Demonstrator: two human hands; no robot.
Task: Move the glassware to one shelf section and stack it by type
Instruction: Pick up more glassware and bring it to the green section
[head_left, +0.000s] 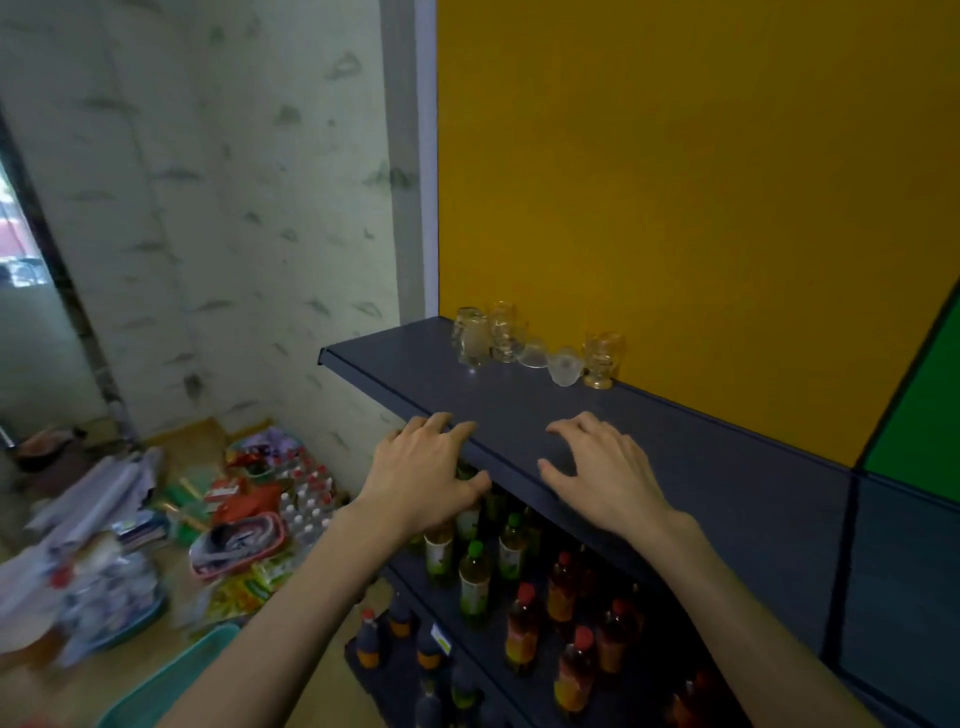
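Several clear glasses stand at the back of a dark grey shelf (519, 415), against a yellow panel. At the left are two stacked mugs (471, 335) and a second stack (506, 332). A small glass bowl (533, 352) and a frosted cup (564, 366) sit beside them, then a footed glass stack (602, 359). My left hand (423, 475) hovers at the shelf's front edge, fingers spread, holding nothing. My right hand (605, 470) is over the shelf surface, fingers apart and empty. Both hands are well short of the glasses.
Lower shelves hold bottles with green caps (474, 577) and red caps (524, 623). A green panel (919, 426) adjoins the yellow one at right. The floor at left is strewn with packets, water bottles (306, 493), a pink basket (239, 540) and a teal tray (171, 680).
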